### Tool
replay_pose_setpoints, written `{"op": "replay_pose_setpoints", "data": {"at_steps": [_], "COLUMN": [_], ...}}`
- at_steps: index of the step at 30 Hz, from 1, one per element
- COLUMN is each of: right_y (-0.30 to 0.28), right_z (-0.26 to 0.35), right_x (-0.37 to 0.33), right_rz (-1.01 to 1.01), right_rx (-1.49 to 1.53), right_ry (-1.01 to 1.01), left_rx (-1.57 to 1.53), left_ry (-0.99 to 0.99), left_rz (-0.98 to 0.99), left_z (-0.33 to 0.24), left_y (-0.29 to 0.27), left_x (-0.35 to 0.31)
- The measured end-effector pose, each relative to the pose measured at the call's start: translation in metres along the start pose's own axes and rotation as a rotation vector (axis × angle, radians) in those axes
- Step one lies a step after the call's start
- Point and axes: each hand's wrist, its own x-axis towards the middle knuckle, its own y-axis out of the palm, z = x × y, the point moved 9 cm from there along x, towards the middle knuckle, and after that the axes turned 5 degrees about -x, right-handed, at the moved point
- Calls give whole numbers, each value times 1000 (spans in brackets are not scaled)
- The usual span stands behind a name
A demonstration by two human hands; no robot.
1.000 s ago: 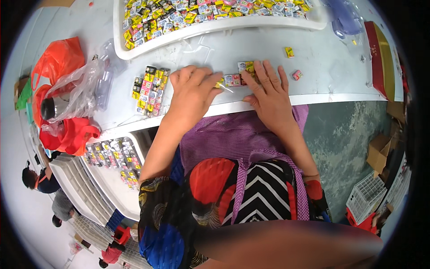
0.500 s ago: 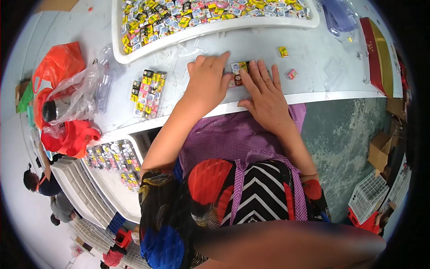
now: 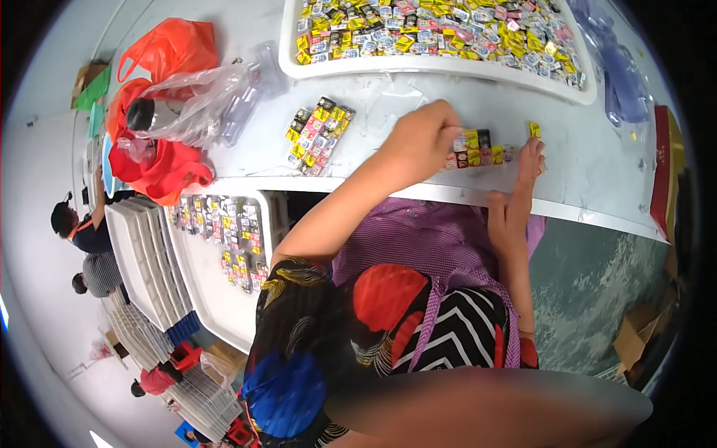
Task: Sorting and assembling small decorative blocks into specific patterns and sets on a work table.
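A short block of small printed boxes (image 3: pixel 472 148), yellow, black and pink, lies near the table's front edge. My left hand (image 3: pixel 422 145) rests at its left end, fingers curled in; whatever lies under the fingertips is hidden. My right hand (image 3: pixel 515 196) reaches to the right of the block with its fingers stretched and apart. Its longest fingertips touch a loose yellow box (image 3: pixel 534 129). Part of a pink box shows beside those fingers. Farther left, a larger flat cluster of the same boxes (image 3: pixel 321 137) lies in rows.
A white tray (image 3: pixel 441 69) heaped with loose boxes stands at the back. Red bags (image 3: pixel 175 48), a clear plastic bag (image 3: pixel 198 112) and a dark-lidded bottle (image 3: pixel 140 114) crowd the left. A lower tray (image 3: pixel 216 317) holds wrapped packs. A red-and-gold box (image 3: pixel 663 153) is at right.
My right hand has left the block and moved right to the loose yellow box. My left hand's outstretched finger has curled in at the block's left end. The whole view has shifted.
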Motion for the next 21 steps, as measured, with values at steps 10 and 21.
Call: {"op": "replay_pose_setpoints", "data": {"at_steps": [10,21], "right_y": [0,88], "right_z": [-3,99], "right_x": [3,26], "right_rz": [40,627], "right_rx": [27,602], "right_ry": [50,58], "left_rx": [-353,11], "left_ry": [-312,-343], "left_rz": [-561,-648], "left_z": [83,105], "left_y": [-177,-189], "left_x": [-87,-106]}}
